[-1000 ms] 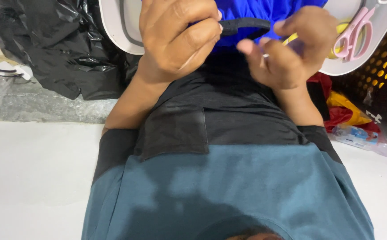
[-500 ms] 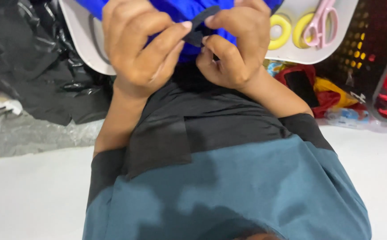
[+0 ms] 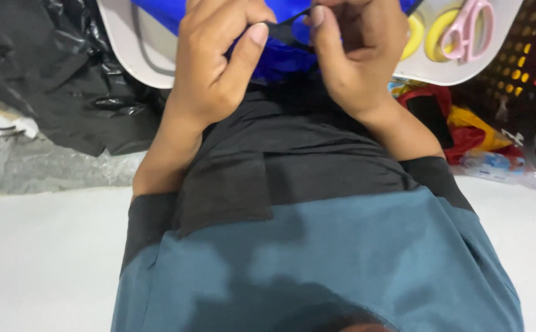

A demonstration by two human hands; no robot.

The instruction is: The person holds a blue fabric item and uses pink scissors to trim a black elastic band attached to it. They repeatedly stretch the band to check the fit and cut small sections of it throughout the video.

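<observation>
Since the earlier frame both hands have been drawn closer together and higher in view, and the white tray has slid nearer. A thin black strip is pinched between the left hand and the right hand, directly over the blue fabric (scissors lie right of the right hand). Judged step: working the strip against the fabric; steady tension would be required next.

Home craft corner: pink scissors, tape rolls, laundry basket
</observation>
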